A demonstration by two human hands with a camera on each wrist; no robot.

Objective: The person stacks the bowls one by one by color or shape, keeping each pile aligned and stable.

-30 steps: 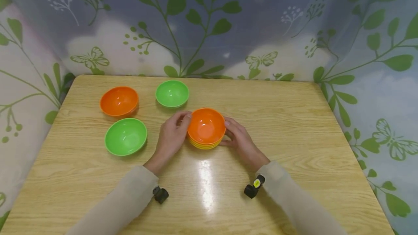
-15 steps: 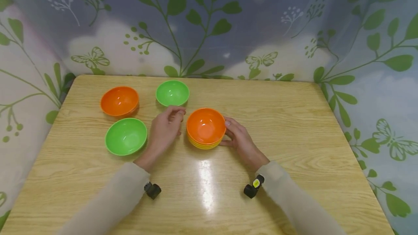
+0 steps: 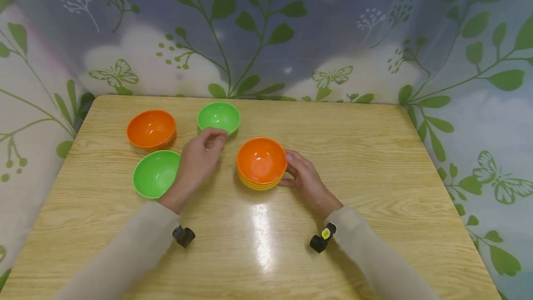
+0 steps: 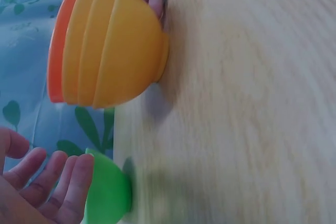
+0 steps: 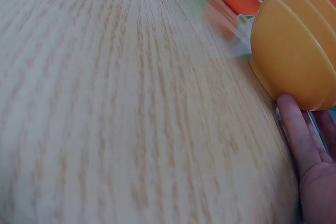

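An orange bowl (image 3: pixel 261 161) sits nested on top of several yellow bowls (image 4: pixel 118 51), and the stack stands upright mid-table. My right hand (image 3: pixel 307 177) rests against the right side of this stack; in the right wrist view the extended thumb (image 5: pixel 294 124) touches the lowest bowl near its base. My left hand (image 3: pixel 197 159) is off the stack with nothing in it, its fingers loosely bent. Its fingertips overlap the near rim of the small green bowl (image 3: pixel 218 115) in the head view. The left wrist hides part of a larger green bowl (image 3: pixel 154 175).
A larger orange bowl (image 3: pixel 151 128) stands at the back left, behind the larger green bowl. All of them are on a wooden table (image 3: pixel 374 161). A leaf-printed curtain (image 3: pixel 266 36) hangs right behind the table's far edge and along its sides.
My left hand has let go of the stack's left side and moved left and back to the small green bowl. My right hand and the stack have stayed in place.
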